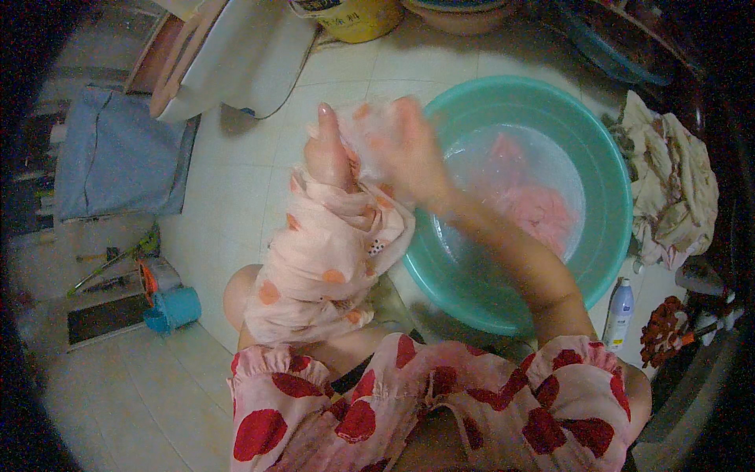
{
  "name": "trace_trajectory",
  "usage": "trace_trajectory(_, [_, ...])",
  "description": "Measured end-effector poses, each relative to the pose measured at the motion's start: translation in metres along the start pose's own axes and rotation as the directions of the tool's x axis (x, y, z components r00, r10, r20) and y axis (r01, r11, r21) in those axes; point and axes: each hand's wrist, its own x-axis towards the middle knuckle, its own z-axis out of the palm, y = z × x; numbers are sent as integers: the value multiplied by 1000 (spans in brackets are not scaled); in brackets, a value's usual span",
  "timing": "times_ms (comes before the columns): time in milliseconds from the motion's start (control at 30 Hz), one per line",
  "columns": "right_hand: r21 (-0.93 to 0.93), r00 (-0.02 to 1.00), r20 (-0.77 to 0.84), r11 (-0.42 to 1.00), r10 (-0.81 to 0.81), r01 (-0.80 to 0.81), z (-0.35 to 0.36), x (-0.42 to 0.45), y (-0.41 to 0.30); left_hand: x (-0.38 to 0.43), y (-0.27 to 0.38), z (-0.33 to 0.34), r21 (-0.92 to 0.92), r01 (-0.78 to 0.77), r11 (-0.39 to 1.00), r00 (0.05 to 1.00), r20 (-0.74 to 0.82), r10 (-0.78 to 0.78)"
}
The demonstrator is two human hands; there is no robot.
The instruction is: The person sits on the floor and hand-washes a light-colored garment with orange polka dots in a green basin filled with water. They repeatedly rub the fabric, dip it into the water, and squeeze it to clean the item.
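A pale pink garment with orange dots [336, 253] is draped over my left forearm and hides most of it. My left hand [330, 150] comes out at its top, thumb up, with the fingers curled at a fold of the cloth. My right hand [410, 138] is blurred by motion and grips another part of the same garment, just beside my left hand. Under my right forearm stands a green plastic basin [607, 224], holding cloudy, sudsy water and pink cloth [540, 212].
To the right of the basin lie a heap of beige cloth [672, 183], a pale bottle [618, 312] and a reddish-brown fuzzy item [663, 330]. A yellow bucket [363, 20] stands at the back. On the left are a blue-grey fabric-covered item [127, 156] and a blue plastic container [174, 310].
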Motion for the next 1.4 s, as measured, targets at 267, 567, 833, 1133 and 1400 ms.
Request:
trace_trajectory(267, [-495,957,273,838,-100,229,28,-13,7,-15,-45,51,983,-21,181,447,-152,882])
trace_trajectory(567, [-434,956,219,858,-194,274,32,-6,2,28,-51,-8,211,-183,960,972,187,144])
trace_trajectory(833, [-370,957,277,909,-89,192,31,1,3,46,-69,-13,711,-450,539,876,235,421])
trace_trajectory(1133, [-429,956,281,902,88,44,21,20,18,30,-37,-8,332,-122,935,988,133,82])
trace_trajectory(1400, [-415,902,291,807,-319,420,23,-26,11,20,-52,-9,-107,84,991,977,204,-60])
